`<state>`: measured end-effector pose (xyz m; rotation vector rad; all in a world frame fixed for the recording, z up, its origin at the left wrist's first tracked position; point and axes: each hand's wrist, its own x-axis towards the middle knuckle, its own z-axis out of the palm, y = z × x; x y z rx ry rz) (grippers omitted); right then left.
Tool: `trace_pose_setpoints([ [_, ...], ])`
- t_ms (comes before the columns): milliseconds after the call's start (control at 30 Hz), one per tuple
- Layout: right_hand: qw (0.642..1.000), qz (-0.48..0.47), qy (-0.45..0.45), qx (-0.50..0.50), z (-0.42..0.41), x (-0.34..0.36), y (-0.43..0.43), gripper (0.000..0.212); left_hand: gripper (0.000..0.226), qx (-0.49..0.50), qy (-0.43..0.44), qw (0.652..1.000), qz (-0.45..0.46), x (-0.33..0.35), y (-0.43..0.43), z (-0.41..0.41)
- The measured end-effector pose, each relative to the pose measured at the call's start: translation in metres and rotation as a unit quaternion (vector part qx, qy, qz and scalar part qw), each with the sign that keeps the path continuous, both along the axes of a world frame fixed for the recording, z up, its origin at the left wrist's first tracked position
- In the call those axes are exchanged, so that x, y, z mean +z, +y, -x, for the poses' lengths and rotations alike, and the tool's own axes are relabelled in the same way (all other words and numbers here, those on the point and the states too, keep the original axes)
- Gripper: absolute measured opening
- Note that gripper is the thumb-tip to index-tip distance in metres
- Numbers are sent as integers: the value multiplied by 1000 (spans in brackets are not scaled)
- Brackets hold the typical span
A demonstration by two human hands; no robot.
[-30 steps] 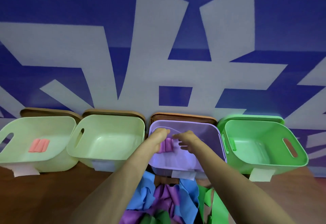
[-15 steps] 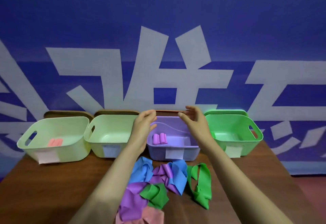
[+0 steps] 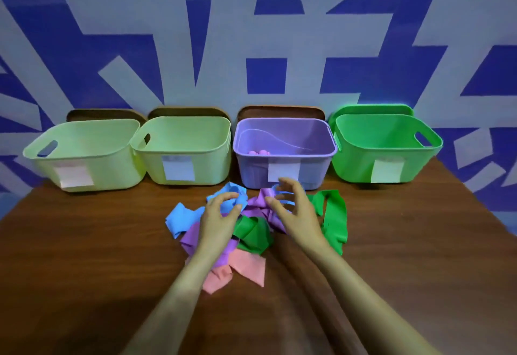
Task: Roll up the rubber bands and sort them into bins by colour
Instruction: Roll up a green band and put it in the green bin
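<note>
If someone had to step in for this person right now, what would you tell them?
Left hand and right hand: both open, gripping nothing, poised over the tangle.
On the table: loose blue bands, purple bands, green bands, pink bands.
Done: purple rolls lie in the purple bin. Left pale bin, second pale bin, green bin: floors hidden.
Left: roll each loose band, bin it by colour.

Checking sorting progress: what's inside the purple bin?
Inside the purple bin, the tops of pinkish-purple rolls show just above the front rim. Its front wall hides the floor, so the count is unclear.
</note>
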<state>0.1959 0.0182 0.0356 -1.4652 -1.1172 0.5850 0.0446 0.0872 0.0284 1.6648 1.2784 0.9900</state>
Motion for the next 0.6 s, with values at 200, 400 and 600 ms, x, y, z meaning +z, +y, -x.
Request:
trace_pose_setpoints([
  [200, 982, 41, -154, 100, 19, -51, -7, 57, 50, -49, 195, 980, -1, -48, -11, 11],
  [400, 956, 132, -250, 83, 33, -66, -23, 34, 41, -79, 212, 971, -73, -51, -34, 31],
  [600, 972, 105, -208, 31, 41, -47, -62, 16, 8, -104, 142, 978, -110, -26, -67, 54],
])
